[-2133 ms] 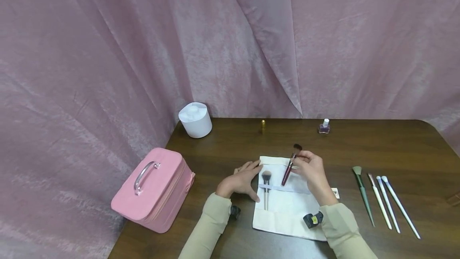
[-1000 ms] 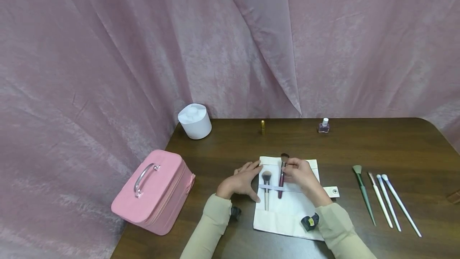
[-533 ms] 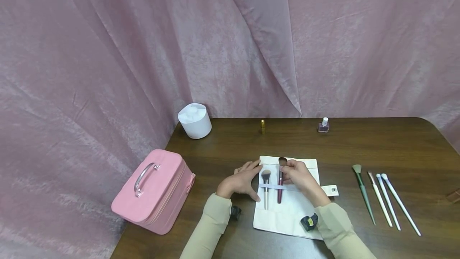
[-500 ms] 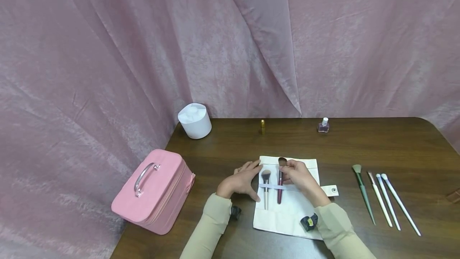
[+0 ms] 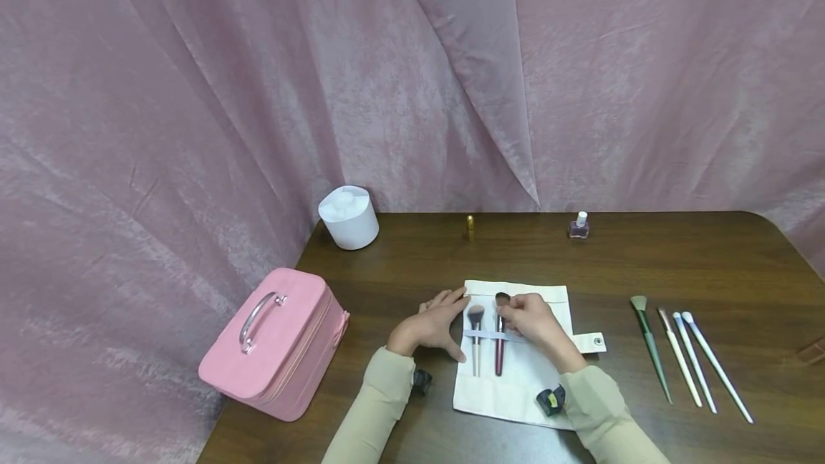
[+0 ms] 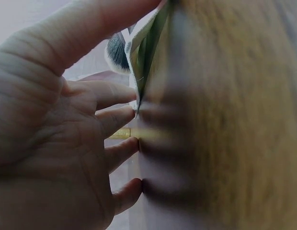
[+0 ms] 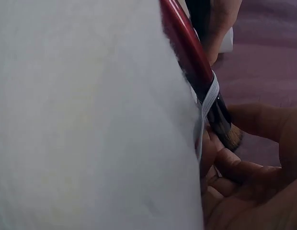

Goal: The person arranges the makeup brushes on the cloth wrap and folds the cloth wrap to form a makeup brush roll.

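Note:
A white cloth brush roll (image 5: 528, 385) lies unrolled on the table, with an elastic band (image 5: 486, 334) across it. My right hand (image 5: 531, 317) pinches a dark red makeup brush (image 5: 499, 356) near its bristle end. In the right wrist view that red brush (image 7: 189, 45) passes under the band. Left of it, a pale-handled makeup brush (image 5: 476, 349) is tucked under the same band. My left hand (image 5: 432, 324) rests at the roll's left edge with its fingers spread; in the left wrist view the fingertips (image 6: 127, 194) touch the table and the cloth edge.
To the right lie a green brush (image 5: 651, 349) and several slim pale-handled brushes (image 5: 699, 360). A pink case (image 5: 277, 342) stands at left, a white tissue roll (image 5: 349, 218) behind it. A gold tube (image 5: 470, 224) and a nail polish bottle (image 5: 579, 226) stand at the back.
My right hand has brought the red brush left and down onto the roll, its handle going under the band and sliding further toward the near edge. My left hand has stayed put.

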Tool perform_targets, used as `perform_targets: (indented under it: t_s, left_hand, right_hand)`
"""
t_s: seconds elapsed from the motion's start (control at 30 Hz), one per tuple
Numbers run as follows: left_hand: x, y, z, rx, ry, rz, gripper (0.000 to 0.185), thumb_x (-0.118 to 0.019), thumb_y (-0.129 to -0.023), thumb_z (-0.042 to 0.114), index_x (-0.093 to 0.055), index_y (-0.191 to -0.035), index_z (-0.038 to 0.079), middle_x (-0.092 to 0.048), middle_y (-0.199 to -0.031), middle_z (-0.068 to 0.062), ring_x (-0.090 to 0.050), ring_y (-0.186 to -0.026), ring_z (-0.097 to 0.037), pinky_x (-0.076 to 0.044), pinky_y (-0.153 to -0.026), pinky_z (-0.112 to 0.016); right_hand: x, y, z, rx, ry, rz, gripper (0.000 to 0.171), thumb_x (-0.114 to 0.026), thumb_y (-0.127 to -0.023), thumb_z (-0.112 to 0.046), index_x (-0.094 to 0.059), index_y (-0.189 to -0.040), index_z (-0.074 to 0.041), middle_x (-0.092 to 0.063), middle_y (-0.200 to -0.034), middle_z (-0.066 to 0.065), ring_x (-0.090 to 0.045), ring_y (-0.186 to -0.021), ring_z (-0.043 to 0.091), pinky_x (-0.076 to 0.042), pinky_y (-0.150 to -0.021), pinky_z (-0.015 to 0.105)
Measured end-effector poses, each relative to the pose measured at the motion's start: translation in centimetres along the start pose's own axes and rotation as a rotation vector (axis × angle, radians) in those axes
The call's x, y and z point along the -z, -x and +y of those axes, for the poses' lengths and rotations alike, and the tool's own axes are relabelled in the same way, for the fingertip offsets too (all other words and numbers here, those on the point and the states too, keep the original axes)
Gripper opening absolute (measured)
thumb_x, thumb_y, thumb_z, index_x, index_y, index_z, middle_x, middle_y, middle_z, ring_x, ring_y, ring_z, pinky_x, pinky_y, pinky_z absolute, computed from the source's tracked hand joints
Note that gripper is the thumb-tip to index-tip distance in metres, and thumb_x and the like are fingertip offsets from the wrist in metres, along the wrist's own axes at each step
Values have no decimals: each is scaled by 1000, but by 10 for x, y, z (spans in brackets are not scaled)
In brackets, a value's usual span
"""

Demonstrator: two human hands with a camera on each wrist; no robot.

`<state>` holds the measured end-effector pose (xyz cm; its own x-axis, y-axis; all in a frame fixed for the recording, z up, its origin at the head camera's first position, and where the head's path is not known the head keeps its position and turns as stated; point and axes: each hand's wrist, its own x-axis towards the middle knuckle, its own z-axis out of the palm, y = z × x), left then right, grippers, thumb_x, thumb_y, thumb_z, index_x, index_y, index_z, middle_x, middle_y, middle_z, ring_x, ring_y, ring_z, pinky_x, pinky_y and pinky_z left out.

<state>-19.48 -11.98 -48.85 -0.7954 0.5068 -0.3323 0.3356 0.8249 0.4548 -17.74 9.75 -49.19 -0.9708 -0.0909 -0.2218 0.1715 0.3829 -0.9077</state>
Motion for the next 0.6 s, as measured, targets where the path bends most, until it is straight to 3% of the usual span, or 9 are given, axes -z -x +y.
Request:
perform_targets:
  t_s: [0.2,0.6]
  left_hand:
    - [0,0,0,2,-3,-5,110,-94,-72,29,-31,-160,14,-16,-168,2,-13,-153,-24,-21,-116,-54]
    - [2,1,1,-1,4,-11,109,-94,-72,29,-31,-160,13,-16,-169,1,-12,-153,-26,-20,-117,-55]
  right_hand:
    - [0,3,-1,55,235,5,38,-67,-89,-16,-47,-56,-14,-42,-54,-5,-40,-55,13,-33,-54,28]
    - [-5,11,-9,73,378,-28,44,-68,-85,-16,-43,-50,-17,-35,-48,-8,-33,-46,8,-25,-46,23]
